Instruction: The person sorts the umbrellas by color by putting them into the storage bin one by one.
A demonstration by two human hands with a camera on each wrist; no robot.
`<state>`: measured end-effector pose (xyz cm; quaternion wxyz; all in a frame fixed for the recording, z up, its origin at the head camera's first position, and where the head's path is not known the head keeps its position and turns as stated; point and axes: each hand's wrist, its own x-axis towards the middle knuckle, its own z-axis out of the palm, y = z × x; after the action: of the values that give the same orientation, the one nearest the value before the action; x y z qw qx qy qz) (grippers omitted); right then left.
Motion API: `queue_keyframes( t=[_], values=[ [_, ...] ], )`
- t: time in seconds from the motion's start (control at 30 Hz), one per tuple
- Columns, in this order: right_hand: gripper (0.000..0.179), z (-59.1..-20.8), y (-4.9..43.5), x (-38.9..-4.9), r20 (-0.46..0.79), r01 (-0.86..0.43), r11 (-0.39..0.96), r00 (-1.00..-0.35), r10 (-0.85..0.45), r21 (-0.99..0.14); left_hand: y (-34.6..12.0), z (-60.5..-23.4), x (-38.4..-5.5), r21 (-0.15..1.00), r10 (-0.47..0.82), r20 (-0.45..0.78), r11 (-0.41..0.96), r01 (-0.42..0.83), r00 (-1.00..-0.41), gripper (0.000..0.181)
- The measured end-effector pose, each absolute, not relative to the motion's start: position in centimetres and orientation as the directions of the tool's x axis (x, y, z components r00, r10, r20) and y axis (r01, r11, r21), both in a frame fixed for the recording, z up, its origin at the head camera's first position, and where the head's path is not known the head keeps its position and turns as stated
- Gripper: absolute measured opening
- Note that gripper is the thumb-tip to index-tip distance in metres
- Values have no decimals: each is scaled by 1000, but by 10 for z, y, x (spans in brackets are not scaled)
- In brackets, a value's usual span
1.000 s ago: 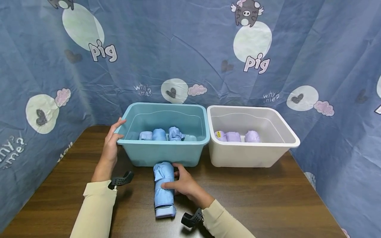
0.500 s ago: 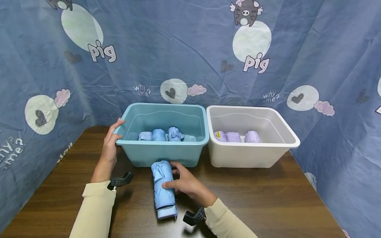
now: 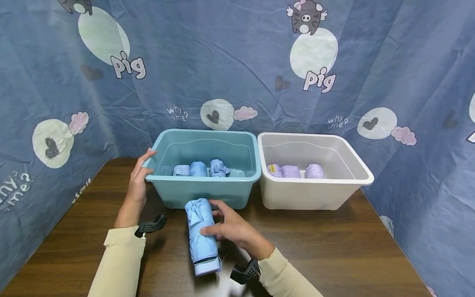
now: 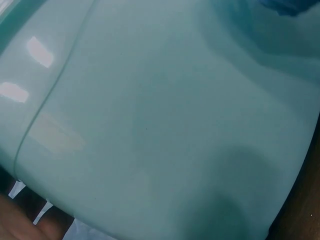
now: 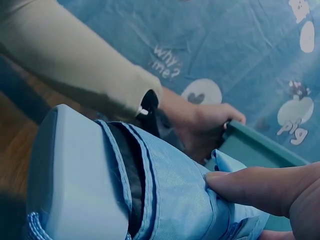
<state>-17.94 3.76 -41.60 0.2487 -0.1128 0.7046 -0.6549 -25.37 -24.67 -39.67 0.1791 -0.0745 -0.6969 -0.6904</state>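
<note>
A folded blue umbrella (image 3: 202, 235) is held in my right hand (image 3: 233, 227), thumb on top and fingers along its right side. It lies tilted in front of the teal bin (image 3: 204, 192), its pale handle end (image 5: 85, 175) towards me. In the right wrist view the thumb (image 5: 255, 185) presses the wrapped fabric. My left hand (image 3: 139, 181) grips the bin's left rim. Inside the bin are three blue rolled bundles, one of them a crumpled bundle (image 3: 219, 168) at the right. The left wrist view is mostly filled by the bin's smooth wall (image 4: 150, 125).
A white bin (image 3: 315, 194) stands against the teal bin's right side, with purple rolled bundles (image 3: 314, 171) in it. Both rest on a brown wooden table (image 3: 315, 239). A blue printed cloth (image 3: 237, 62) hangs behind them.
In my right hand the umbrella has turned, its far end swinging left and slightly up in the head view. The left hand and both bins keep their places.
</note>
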Motion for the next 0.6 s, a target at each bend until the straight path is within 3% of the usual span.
queue_keyframes(
  t=[0.6],
  values=[
    [72,-380,43,-157,-103,124,2,-814,-571,-992,-247,-398,-256,932,-145,363,56,359,-920,59]
  ],
)
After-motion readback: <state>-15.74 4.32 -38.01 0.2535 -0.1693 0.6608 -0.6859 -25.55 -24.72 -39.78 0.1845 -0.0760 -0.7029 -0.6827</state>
